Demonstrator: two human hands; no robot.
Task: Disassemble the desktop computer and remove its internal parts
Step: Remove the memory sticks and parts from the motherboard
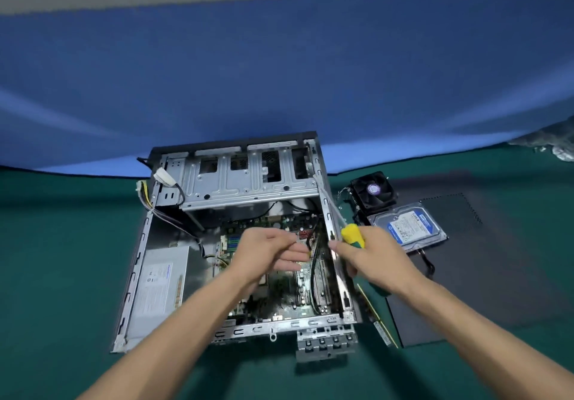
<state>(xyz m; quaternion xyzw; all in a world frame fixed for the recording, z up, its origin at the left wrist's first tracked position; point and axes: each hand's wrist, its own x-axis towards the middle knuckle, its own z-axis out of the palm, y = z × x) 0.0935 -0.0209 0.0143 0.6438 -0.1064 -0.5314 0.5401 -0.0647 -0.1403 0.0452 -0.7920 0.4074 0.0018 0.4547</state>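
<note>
The open desktop case (pixel 161 278) lies on its side on the green table. Inside it sit the green motherboard (pixel 279 300), the grey power supply (pixel 160 284) at the left and the metal drive cage (pixel 245 179) at the back. My left hand (pixel 267 253) hovers over the motherboard with its fingers loosely extended toward the right, holding nothing I can see. My right hand (pixel 375 256) grips a yellow-and-green screwdriver (pixel 352 235) at the case's right wall; the shaft points up and back along that wall.
A black cooling fan (pixel 374 191) and a hard drive (pixel 407 225) with a blue label lie right of the case. The black side panel (pixel 466 275) lies flat beneath and beside them. Loose power cables (pixel 164 201) hang at the case's back left. A blue wall stands behind.
</note>
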